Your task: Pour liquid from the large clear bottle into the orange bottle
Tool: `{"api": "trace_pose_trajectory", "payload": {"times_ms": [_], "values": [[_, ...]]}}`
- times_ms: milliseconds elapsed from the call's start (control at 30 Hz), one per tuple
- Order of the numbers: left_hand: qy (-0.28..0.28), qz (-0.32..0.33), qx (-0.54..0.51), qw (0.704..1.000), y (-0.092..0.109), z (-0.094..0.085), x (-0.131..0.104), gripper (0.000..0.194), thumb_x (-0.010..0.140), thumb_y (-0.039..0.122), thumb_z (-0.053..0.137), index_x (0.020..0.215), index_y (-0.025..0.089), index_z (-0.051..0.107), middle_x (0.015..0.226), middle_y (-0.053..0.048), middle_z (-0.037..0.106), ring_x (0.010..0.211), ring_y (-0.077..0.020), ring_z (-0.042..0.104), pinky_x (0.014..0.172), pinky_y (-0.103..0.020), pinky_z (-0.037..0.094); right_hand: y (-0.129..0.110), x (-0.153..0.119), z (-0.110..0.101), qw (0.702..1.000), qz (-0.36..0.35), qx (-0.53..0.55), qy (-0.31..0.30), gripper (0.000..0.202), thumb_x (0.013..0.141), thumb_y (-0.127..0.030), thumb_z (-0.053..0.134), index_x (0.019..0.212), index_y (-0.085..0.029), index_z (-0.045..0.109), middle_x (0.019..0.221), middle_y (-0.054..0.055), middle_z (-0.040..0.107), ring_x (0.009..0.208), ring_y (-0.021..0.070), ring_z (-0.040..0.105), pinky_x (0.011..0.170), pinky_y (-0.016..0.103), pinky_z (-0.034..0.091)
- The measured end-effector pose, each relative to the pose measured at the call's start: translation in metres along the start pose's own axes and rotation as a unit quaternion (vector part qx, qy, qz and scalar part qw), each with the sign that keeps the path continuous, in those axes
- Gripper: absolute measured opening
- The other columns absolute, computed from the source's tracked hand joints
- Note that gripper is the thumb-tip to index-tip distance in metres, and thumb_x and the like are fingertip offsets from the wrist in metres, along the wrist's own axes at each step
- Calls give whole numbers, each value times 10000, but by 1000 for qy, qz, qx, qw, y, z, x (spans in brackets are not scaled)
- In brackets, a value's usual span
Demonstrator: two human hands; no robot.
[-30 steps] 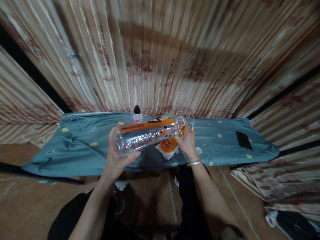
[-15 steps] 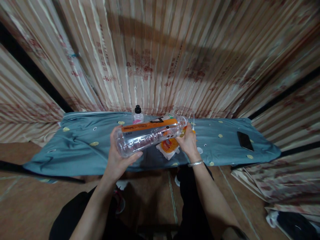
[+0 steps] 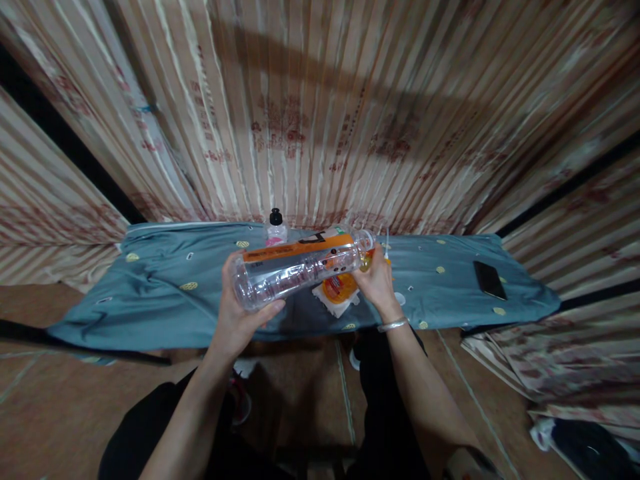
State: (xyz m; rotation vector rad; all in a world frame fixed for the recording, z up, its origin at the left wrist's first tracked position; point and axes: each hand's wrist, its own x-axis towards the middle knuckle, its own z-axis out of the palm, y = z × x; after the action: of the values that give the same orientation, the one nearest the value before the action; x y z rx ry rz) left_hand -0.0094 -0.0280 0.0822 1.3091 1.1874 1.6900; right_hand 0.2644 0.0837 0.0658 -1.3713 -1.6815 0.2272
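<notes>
Sideways, clear bottle (image 3: 300, 267), neck rightward and slightly up, between both hands.

Bare forearms, a thin silver bangle (image 3: 393, 325) on the right wrist, and black trousers (image 3: 385, 400).

The clear bottle (image 3: 300, 267) has risen slightly and moved a little rightward.
</notes>
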Motion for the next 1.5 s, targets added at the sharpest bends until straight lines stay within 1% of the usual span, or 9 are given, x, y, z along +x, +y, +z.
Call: {"api": "trace_pose_trajectory", "payload": {"times_ms": [133, 267, 433, 633, 833, 1033, 1200, 1367, 1500], "values": [[-16, -24, -14, 999, 0, -2, -1, 1080, 629, 439, 1030, 1497, 340, 394, 1196, -60, 665, 439, -52, 530, 313, -214, 456, 0, 1, -4, 1000, -7, 14, -24, 554, 870, -551, 729, 1277, -204, 588, 1150, 170, 811, 1046, 394, 790, 892, 528, 642], [-10, -17, -10, 1000, -1, -1, -2, 1060, 650, 455, 1020, 1500, 348, 397, 1221, -67, 654, 457, -55, 538, 318, -217, 462, 2, 2, -9, 999, -14, 18, -44, 560, 874, -554, 734, 1292, -206, 598, 1183, 175, 809, 1069, 402, 789, 895, 536, 644], [-1, -15, -7, 1000, 0, 2, -3, 1067, 625, 450, 1024, 1483, 331, 401, 1250, -72, 645, 470, -56, 547, 318, -214, 466, 2, 3, -13, 998, -17, 28, -61, 551, 899, -554, 721, 1318, -208, 624, 1155, 156, 814, 1005, 379, 795, 865, 515, 647], [9, 10, 19, 1000, -2, 0, -3, 1045, 631, 481, 1024, 1479, 329, 432, 1325, -97, 614, 505, -49, 556, 327, -194, 476, 0, 5, -18, 995, -27, 42, -81, 507, 915, -532, 717, 1302, -212, 649, 1129, 141, 819, 1012, 364, 795, 900, 516, 644], [1, 15, 27, 1000, -3, -4, -5, 1062, 657, 494, 1015, 1522, 338, 420, 1291, -91, 642, 505, -47, 538, 338, -191, 488, 4, 3, -21, 995, -46, 30, -87, 473, 922, -503, 725, 1295, -222, 652, 1122, 136, 822, 1063, 373, 785, 951, 536, 633], [8, 15, 18, 1000, 0, -4, -6, 1041, 651, 460, 1018, 1505, 334, 435, 1327, -105, 643, 503, -54, 547, 327, -202, 488, 6, 1, -22, 993, -53, 18, -106, 601, 906, -469, 718, 1431, -206, 590, 1257, 162, 793, 1170, 385, 764, 1023, 568, 611], [9, 13, 14, 1000, 3, -3, -6, 1031, 646, 437, 1021, 1484, 318, 432, 1221, -77, 660, 473, -57, 546, 325, -207, 486, 6, 2, -26, 987, -63, 32, -143, 649, 921, -468, 682, 1504, -217, 550, 1418, 160, 739, 1317, 377, 710, 1116, 572, 567], [11, 21, 20, 1000, 1, -2, -6, 1022, 657, 431, 1011, 1490, 312, 431, 1267, -92, 653, 541, -71, 557, 353, -192, 492, 9, 1, -25, 989, -43, 62, -126, 717, 906, -496, 705, 1512, -170, 501, 1332, 191, 772, 1207, 376, 760, 1030, 558, 612], [15, 17, 30, 999, 0, -2, -6, 1031, 671, 433, 994, 1510, 296, 411, 1381, -133, 616, 642, -95, 605, 384, -165, 486, 13, 0, -22, 989, -37, 91, -107, 654, 897, -524, 729, 1429, -192, 543, 1296, 180, 784, 1192, 360, 767, 1018, 533, 618]]}}
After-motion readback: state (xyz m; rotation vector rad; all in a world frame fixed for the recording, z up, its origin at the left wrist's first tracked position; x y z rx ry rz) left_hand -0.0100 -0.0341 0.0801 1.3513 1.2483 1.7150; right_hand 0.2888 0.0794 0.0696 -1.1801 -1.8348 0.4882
